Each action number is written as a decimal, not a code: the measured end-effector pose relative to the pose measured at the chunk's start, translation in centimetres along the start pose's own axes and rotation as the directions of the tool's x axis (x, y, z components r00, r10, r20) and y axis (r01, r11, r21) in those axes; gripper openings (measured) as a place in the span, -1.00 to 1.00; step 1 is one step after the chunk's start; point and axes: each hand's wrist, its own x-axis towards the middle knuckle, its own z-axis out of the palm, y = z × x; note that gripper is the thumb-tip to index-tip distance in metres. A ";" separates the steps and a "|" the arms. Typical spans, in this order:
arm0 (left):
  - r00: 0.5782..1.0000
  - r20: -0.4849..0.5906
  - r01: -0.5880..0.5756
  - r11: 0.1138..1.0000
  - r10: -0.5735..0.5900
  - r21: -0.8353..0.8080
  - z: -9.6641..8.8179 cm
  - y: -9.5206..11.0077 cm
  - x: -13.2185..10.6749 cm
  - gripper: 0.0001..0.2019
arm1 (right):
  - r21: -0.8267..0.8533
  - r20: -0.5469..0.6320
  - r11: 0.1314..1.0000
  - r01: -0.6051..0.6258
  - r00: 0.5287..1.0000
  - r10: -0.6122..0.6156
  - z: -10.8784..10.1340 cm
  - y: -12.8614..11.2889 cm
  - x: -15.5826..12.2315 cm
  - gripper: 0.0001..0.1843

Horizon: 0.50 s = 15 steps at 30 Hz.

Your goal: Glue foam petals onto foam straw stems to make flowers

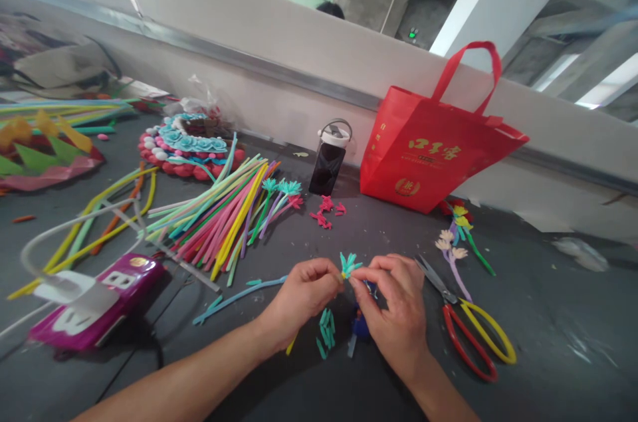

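Note:
A small teal pipe-cleaner flower [350,262] with a yellow base stands between my fingertips. My left hand [309,292] is closed, pinching it low at the base; a yellow stem end [292,344] shows below that hand. My right hand [396,296] pinches at the flower's right side, and whether a separate petal is in those fingers is hidden. Several cut teal pieces [326,329] lie on the dark table below my hands. Partly behind my right hand is a blue object [361,323] whose kind I cannot make out. Scissors [451,299] with red and yellow handles lie to the right.
Pipe cleaners [224,209] in many colours lie left of centre, near a purple power strip [100,302]. Pink pieces [325,204] sit before a dark bottle [327,163]. A red bag [433,143] stands against the partition, finished flowers [452,246] before it.

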 end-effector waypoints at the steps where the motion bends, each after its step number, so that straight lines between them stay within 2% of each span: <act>1: 1.000 -0.004 -0.004 1.000 0.004 0.008 0.0 -0.1 0.0 -0.86 | -0.005 -0.002 1.000 0.000 1.000 0.000 0.1 0.0 0.0 -0.94; 15: 1.000 -0.020 -0.016 0.999 0.017 0.035 -0.1 0.0 0.0 -0.90 | -0.018 0.016 1.000 0.004 1.000 -0.003 0.0 -0.3 0.2 -0.93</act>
